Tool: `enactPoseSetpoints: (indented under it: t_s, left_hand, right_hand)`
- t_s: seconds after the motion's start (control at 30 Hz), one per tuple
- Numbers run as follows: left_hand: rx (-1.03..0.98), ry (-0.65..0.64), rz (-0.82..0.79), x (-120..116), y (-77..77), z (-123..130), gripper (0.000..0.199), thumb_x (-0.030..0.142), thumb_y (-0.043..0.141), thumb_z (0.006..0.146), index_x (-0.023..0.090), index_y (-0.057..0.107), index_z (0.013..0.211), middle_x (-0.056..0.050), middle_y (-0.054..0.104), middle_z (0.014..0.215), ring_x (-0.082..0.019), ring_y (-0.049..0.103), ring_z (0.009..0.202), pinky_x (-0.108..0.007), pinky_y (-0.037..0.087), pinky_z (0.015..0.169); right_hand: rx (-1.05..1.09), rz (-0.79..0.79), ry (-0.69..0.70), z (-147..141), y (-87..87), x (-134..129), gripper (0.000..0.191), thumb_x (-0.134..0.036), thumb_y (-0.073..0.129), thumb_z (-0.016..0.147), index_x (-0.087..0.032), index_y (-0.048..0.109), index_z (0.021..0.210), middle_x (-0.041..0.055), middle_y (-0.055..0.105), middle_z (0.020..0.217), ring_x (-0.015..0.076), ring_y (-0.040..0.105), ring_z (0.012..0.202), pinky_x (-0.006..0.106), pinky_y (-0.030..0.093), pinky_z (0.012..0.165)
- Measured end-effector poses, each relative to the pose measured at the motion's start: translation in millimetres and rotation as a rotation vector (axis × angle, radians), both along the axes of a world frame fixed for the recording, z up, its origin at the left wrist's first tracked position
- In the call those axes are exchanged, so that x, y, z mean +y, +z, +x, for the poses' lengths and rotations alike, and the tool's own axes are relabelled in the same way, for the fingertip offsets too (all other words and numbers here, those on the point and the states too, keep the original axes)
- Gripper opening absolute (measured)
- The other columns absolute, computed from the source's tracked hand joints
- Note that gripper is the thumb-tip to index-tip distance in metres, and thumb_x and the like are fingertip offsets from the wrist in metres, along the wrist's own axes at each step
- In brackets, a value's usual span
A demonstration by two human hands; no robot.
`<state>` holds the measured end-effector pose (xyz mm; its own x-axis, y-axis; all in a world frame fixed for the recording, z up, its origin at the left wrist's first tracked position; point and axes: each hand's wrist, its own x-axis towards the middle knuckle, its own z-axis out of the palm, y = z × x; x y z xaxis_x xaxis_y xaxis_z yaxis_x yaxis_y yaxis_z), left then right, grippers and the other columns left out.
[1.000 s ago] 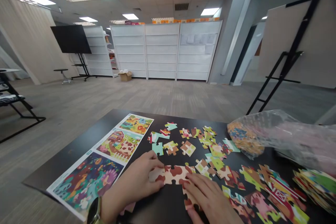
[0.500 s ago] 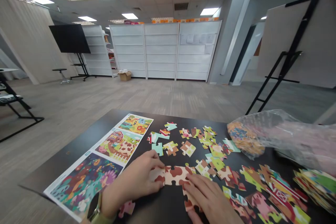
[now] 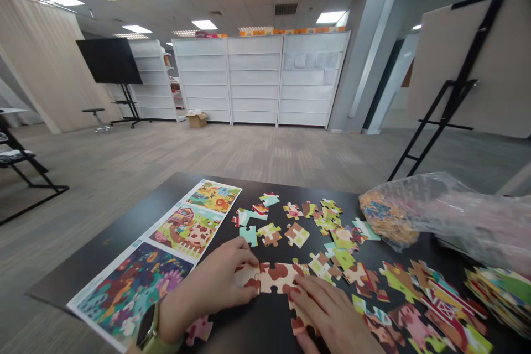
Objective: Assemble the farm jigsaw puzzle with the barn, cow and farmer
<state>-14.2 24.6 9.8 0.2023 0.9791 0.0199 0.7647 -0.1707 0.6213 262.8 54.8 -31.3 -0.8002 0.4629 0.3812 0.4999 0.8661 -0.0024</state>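
The left hand [image 3: 224,274] is pinching a cream-and-brown cardboard puzzle piece [image 3: 247,275] against a matching, apparently joined strip [image 3: 274,275] on the near black surface [image 3: 257,323], the right hand [image 3: 329,312] is covering the strip's right end, grip unclear, and multicoloured jigsaw pieces [image 3: 297,235] are lying loose far and right.

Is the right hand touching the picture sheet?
No, the right hand rests on brown-spotted puzzle pieces, and the picture sheet lies to its left.
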Motion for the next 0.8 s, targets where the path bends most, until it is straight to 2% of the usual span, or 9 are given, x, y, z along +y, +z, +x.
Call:
enactPoseSetpoints:
  t_s: [0.17,0.27,0.57,0.67,0.8]
  left_hand:
    - [0.003,-0.007,0.015,1.6,-0.9,-0.1,0.026,0.027,0.074,0.074,0.025,0.076,0.1,-0.002,0.062,0.103,-0.022,0.064,0.095,-0.031,0.049,0.089]
    - [0.0,-0.009,0.017,2.0,-0.4,-0.2,0.027,0.027,0.075,0.074,0.025,0.076,0.101,-0.002,0.062,0.103,-0.022,0.064,0.096,-0.031,0.049,0.09]
    - [0.007,-0.041,0.037,0.6,-3.2,-2.0,0.029,0.024,0.074,0.074,0.025,0.075,0.103,-0.002,0.063,0.105,-0.021,0.064,0.097,-0.03,0.049,0.089]
    - [0.023,-0.065,0.048,0.0,-3.8,-7.4,0.029,0.022,0.074,0.074,0.024,0.073,0.103,-0.002,0.063,0.107,-0.021,0.064,0.099,-0.03,0.048,0.09]
    - [0.113,-0.024,0.017,-0.8,0.3,-18.8,0.025,0.024,0.071,0.076,0.023,0.073,0.102,-0.003,0.063,0.107,-0.022,0.065,0.096,-0.032,0.05,0.087]
  right_hand:
    - [0.013,0.053,0.035,0.4,-1.5,0.7,0.045,-0.018,0.061,0.079,-0.021,0.07,0.123,0.008,0.075,0.125,0.028,0.072,0.111,0.036,0.061,0.086]
    - [0.006,0.047,0.022,0.9,-4.8,1.3,0.047,-0.017,0.061,0.079,-0.022,0.068,0.125,0.0071,0.074,0.127,0.0271,0.071,0.113,0.035,0.06,0.089]
    - [0.08,0.033,0.029,2.5,-35.1,8.5,0.052,-0.017,0.059,0.075,-0.023,0.066,0.126,0.008,0.072,0.129,0.0293,0.069,0.113,0.038,0.058,0.088]
    - [0.091,0.003,0.039,3.2,-33.2,8.1,0.05,-0.018,0.061,0.077,-0.022,0.066,0.126,0.0084,0.072,0.128,0.0289,0.068,0.114,0.037,0.057,0.089]
    - [0.078,-0.081,0.024,3.4,-21.4,5.6,0.047,-0.019,0.064,0.079,-0.024,0.066,0.125,0.007,0.072,0.13,0.0286,0.067,0.116,0.036,0.055,0.093]
